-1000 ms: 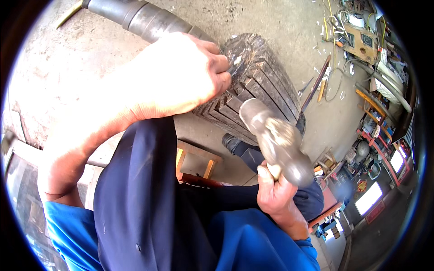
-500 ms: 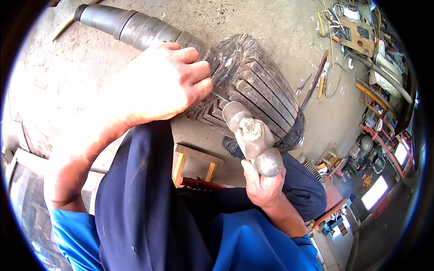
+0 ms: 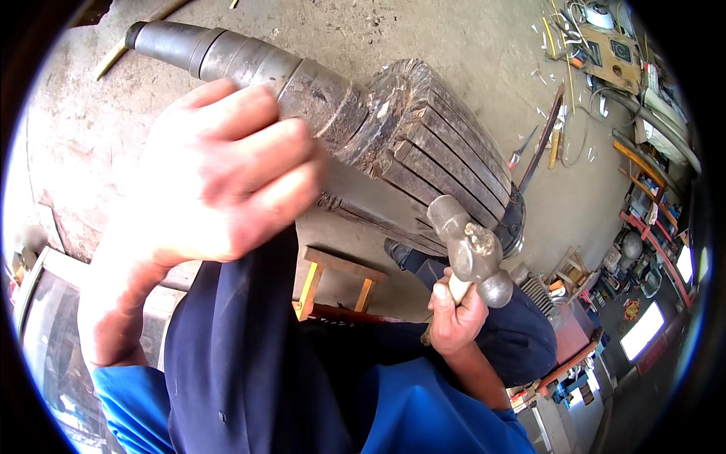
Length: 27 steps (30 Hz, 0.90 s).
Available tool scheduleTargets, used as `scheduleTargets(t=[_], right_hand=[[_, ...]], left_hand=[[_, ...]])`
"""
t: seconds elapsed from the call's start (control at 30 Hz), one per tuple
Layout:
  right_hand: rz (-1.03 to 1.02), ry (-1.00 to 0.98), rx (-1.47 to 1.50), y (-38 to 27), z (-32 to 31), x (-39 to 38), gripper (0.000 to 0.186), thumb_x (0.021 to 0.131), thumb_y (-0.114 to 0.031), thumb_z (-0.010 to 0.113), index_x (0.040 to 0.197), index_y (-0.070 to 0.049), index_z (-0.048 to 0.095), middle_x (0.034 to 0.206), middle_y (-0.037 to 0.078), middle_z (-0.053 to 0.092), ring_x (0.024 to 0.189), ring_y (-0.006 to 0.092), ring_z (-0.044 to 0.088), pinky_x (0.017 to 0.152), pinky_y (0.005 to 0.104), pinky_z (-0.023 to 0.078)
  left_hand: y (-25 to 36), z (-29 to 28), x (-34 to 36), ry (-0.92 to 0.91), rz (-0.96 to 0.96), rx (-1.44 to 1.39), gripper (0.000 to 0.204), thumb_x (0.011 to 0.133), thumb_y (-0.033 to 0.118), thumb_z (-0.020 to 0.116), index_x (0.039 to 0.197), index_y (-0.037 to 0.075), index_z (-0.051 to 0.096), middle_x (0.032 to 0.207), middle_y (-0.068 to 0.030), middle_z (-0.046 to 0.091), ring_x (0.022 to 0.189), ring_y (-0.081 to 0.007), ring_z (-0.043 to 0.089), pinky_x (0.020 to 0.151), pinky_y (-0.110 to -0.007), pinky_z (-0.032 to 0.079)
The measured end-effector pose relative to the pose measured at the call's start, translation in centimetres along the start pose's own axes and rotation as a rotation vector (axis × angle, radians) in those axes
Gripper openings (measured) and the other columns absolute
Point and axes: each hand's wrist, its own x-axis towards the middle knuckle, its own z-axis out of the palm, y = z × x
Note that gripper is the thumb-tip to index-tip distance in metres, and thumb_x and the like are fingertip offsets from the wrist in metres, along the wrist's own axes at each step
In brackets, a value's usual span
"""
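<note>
Our left hand (image 3: pixel 238 170) curls round a blurred blade (image 3: pixel 370 198), our right hand (image 3: pixel 458 321) round a hammer (image 3: pixel 470 257); the rotor's (image 3: pixel 454 151) visible slots look open, ragged material (image 3: pixel 389 113) remaining at their left end.

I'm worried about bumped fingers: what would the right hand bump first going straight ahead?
Likely the slotted block, with the hammer in the right hand touching first, though depth is hard to judge.

R grip (image 3: pixel 458 325) holds hammer (image 3: pixel 467 259); L grip (image 3: pixel 231 178) w/ blurred flat tool (image 3: pixel 370 194) over slotted cyl. (image 3: pixel 446 151)
</note>
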Motion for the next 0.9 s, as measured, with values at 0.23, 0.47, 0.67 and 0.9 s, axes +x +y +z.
scheduleTargets(t=[0.23, 0.47, 0.67, 0.9], right_hand=[[0.047, -0.084, 0.068, 1.5, 0.1, -1.0, 0.037, 0.098, -0.006, 0.069, 0.133, 0.008, 0.062, 0.12, 0.019, 0.067, 0.106, 0.0292, 0.062, 0.094, 0.0375, 0.048], [0.106, -0.115, 0.145, 2.6, 0.1, -2.1, 0.047, 0.096, -0.005, 0.071, 0.139, 0.01, 0.06, 0.139, 0.026, 0.064, 0.13, 0.04, 0.063, 0.113, 0.0462, 0.046], [0.101, -0.105, 0.141, 2.6, 0.1, -2.1, 0.049, 0.095, -0.003, 0.072, 0.14, 0.011, 0.058, 0.14, 0.026, 0.064, 0.13, 0.0398, 0.063, 0.112, 0.0451, 0.047], [0.111, -0.12, 0.165, 2.7, -0.1, -2.0, 0.046, 0.096, -0.002, 0.07, 0.14, 0.009, 0.059, 0.136, 0.023, 0.065, 0.127, 0.0361, 0.063, 0.11, 0.043, 0.048]], left_hand=[[1.0, 1.6, -4.3, -0.056, -0.139, -0.059, 0.042, 0.064, 0.012, 0.074, 0.102, -0.002, 0.071, 0.101, -0.0137, 0.072, 0.082, -0.0269, 0.068, 0.067, -0.038, 0.053], [1.3, 2.9, -4.6, -0.059, -0.208, -0.112, 0.038, 0.068, 0.013, 0.073, 0.103, 0.0, 0.07, 0.099, -0.0109, 0.07, 0.082, -0.0253, 0.068, 0.069, -0.038, 0.055], [1.2, 3.0, -3.2, -0.02, -0.219, -0.131, 0.039, 0.068, 0.004, 0.078, 0.106, -0.001, 0.07, 0.1, -0.0138, 0.073, 0.082, -0.0283, 0.069, 0.07, -0.039, 0.055], [0.3, 3.5, -2.3, -0.046, -0.223, -0.125, 0.031, 0.077, 0.016, 0.07, 0.105, 0.002, 0.069, 0.093, -0.0084, 0.066, 0.08, -0.0262, 0.064, 0.069, -0.039, 0.053]])
